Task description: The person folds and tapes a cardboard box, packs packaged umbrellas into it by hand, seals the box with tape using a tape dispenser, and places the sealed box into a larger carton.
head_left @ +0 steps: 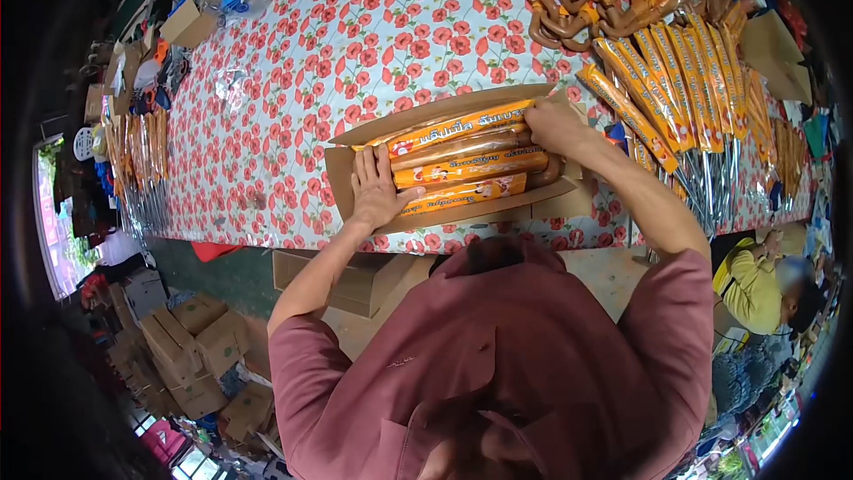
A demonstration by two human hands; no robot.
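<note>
An open cardboard box lies lengthwise before me with several umbrellas in printed orange sleeves side by side in it. My left hand lies over the left ends of the umbrellas, its fingers spread and pressing on the sleeves. At the far right end of the box, my right hand is closed round the end of the topmost umbrella. Its fingertips are partly hidden. Brown curved handles show at the right side inside the box.
A poppy-print cloth covers the table. More sleeved umbrellas lie in a row at right, with a handle heap behind. Other umbrellas stand at the left edge. Cartons are stacked below; a person in yellow sits at right.
</note>
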